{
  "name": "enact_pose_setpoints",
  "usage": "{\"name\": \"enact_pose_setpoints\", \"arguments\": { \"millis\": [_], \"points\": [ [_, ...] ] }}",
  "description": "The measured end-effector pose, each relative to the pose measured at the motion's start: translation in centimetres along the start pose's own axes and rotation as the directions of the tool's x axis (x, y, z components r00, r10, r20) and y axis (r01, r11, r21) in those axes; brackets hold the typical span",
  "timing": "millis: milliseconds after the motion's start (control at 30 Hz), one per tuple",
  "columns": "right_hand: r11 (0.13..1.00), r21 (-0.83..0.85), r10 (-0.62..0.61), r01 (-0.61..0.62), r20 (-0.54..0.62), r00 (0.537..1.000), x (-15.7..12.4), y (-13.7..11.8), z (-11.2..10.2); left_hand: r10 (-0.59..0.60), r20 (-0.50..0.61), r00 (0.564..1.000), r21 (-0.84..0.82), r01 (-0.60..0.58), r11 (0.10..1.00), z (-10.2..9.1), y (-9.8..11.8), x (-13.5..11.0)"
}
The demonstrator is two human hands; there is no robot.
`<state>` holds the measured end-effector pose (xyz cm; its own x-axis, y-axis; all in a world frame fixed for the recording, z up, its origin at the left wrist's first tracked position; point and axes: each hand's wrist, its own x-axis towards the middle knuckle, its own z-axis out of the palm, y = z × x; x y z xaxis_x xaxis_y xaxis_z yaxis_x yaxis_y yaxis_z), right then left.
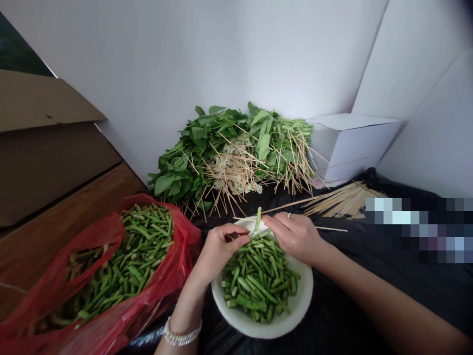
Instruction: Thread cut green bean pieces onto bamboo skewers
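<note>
My left hand (221,249), a beaded bracelet at its wrist, has thumb and forefinger pinched at a short cut green stem over the bowl's far side. My right hand (295,237), wearing a ring, closes on a thin wooden skewer (334,229) whose blunt end sticks out to the right. One green stem piece (258,219) stands upright by the right fingertips; whether the skewer pierces it I cannot tell. Below both hands, a white bowl (262,331) holds a heap of cut green stem pieces (258,286).
A red plastic bag (185,227) full of cut stems lies open on the left. Behind the bowl are skewered leafy greens (177,172), pale skewered food (236,162) and loose skewers (343,199). A white box (362,143) stands back right, a cardboard box (48,162) far left.
</note>
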<state>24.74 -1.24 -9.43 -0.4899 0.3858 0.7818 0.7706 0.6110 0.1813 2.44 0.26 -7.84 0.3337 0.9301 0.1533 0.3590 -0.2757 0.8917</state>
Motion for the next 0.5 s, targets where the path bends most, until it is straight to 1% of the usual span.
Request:
{"name": "enact_pose_setpoints", "arguments": {
  "millis": [33,67,133,200,300,367,400,433,500],
  "points": [
    [1.000,-0.011,0.016,-0.016,0.001,1.000,0.0,0.3,0.0,0.061,0.015,0.998,0.177,-0.063,0.982,-0.3,-0.1,0.0],
    [0.999,-0.018,0.027,-0.027,0.007,1.000,-0.1,0.6,0.1,0.112,0.056,0.992,0.337,-0.124,0.933,-0.5,-0.2,0.0],
    [0.999,-0.020,0.033,-0.032,0.027,0.999,-0.2,0.9,0.3,0.153,0.165,0.974,0.564,-0.221,0.796,-0.7,-0.2,0.0],
    [1.000,-0.016,0.021,-0.020,0.040,0.999,-0.3,0.9,0.6,0.131,0.241,0.962,0.688,-0.264,0.676,-0.5,0.0,-0.2],
    [1.000,-0.009,0.004,-0.004,0.050,0.999,-0.5,0.8,0.9,0.082,0.275,0.958,0.788,-0.273,0.552,0.1,0.1,-0.3],
    [1.000,-0.005,0.006,-0.005,0.059,0.998,-0.5,0.8,1.0,0.076,0.271,0.960,0.811,-0.270,0.519,0.5,0.1,-0.4],
    [1.000,-0.005,0.006,-0.006,0.066,0.998,-0.5,0.8,1.1,0.081,0.264,0.961,0.809,-0.266,0.524,0.6,0.1,-0.3],
    [1.000,-0.006,0.006,-0.006,0.069,0.998,-0.5,0.8,1.0,0.089,0.260,0.962,0.795,-0.265,0.545,0.7,0.1,-0.3],
    [1.000,-0.009,0.007,-0.006,0.069,0.998,-0.5,0.9,0.9,0.118,0.255,0.960,0.729,-0.271,0.629,0.7,0.1,-0.3]
  ]
}}
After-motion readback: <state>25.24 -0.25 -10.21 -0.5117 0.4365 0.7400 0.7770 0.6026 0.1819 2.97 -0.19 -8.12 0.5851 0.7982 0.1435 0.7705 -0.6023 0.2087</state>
